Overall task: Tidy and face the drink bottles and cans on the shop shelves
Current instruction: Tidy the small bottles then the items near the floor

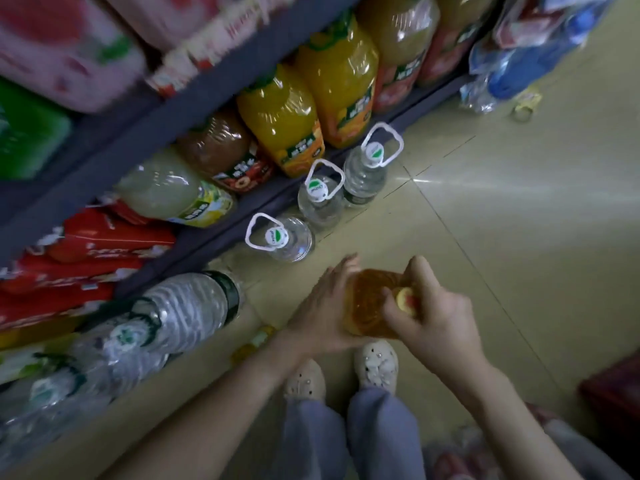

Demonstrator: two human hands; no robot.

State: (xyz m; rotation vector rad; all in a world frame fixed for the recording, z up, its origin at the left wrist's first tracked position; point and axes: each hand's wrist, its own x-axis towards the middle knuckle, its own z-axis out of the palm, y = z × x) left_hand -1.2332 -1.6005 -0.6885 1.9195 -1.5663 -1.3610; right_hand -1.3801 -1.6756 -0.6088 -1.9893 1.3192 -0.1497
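Blurred amber bottle [367, 303], partly hidden by both hands, holds golden liquid, out from the bottom shelf [270, 199]; right hand [433, 317] grips its cap end, left hand [322, 306] presses flat on its side

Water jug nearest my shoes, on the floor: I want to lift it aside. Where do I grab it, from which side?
Take the white loop handle at the neck of the water jug. The jug stands upright and the loop tips toward the shelf, so come from above and hook fingers through it. Free the right hand from the amber bottle first.
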